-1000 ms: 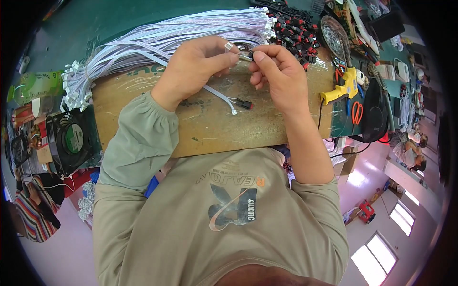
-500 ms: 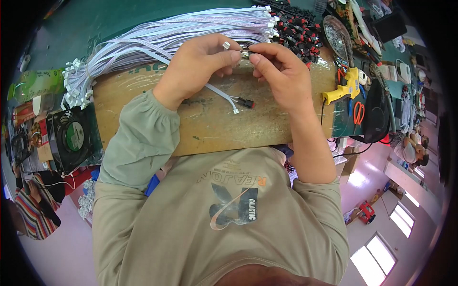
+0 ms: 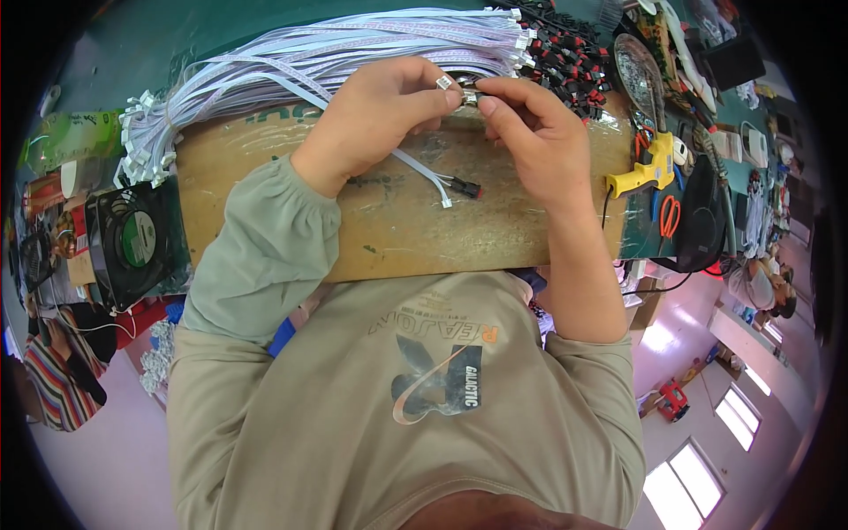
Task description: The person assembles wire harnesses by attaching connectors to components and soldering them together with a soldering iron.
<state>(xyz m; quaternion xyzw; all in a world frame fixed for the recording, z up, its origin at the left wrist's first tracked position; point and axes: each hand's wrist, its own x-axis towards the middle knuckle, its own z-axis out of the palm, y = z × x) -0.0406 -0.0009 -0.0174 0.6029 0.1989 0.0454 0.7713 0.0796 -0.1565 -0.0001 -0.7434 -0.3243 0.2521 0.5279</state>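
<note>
Scuffed brown board (image 3: 389, 230) across the green worktop (image 3: 132, 53); a thick fan of thin white wire leads (image 3: 336, 49) lies along its far edge. Left hand (image 3: 375, 119) and right hand (image 3: 534, 132) meet above that edge, fingers of both clamped together on a small metal connector (image 3: 465, 91) at their tips. Its white cable (image 3: 422, 172) trails onto bare board below. Yellow glue gun (image 3: 643, 172) near the right edge.

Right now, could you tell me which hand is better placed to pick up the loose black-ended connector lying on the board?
Probably the left hand: the white lead runs from under it to the black-ended connector.
</note>
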